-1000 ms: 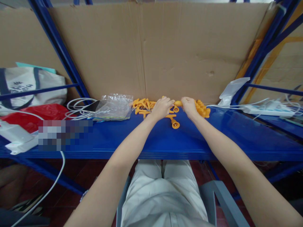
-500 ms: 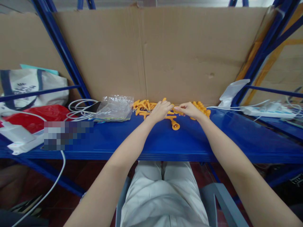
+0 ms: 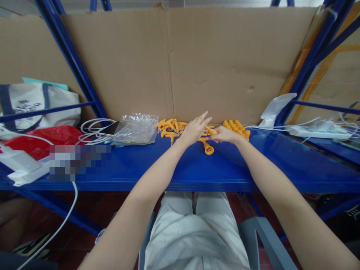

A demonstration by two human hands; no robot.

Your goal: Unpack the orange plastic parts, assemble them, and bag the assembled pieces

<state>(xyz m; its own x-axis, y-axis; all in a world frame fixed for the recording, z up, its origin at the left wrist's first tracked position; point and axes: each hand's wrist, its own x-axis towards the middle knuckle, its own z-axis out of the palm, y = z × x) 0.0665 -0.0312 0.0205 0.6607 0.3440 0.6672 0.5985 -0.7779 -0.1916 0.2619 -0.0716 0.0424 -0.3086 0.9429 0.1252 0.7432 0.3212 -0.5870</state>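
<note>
My left hand [image 3: 194,130] is over the middle of the blue shelf, its fingers spread and holding nothing visible. Just right of it, my right hand [image 3: 225,134] has its fingers closed around a yellow plastic piece [image 3: 212,131], partly hidden by the fingers. In front of both hands lies a yellow flared, trumpet-like piece [image 3: 208,149] with its wide mouth towards me, beside a T-shaped handle. Several yellow T-shaped handles [image 3: 168,124] with small metal chains are heaped left of my left hand. Several yellow cup-shaped pieces [image 3: 236,126] stand in rows behind my right hand.
A clear plastic bag [image 3: 137,129] lies left of the handles, near a dark phone-like object [image 3: 111,128] and coiled white cables [image 3: 91,129]. Cardboard [image 3: 213,63] walls off the back. At the right are a white power strip [image 3: 320,131] and blue rack posts.
My left hand has lifted its fingers and spread them, moving slightly right. My right hand has turned, fingers lower, staying by the yellow piece.
</note>
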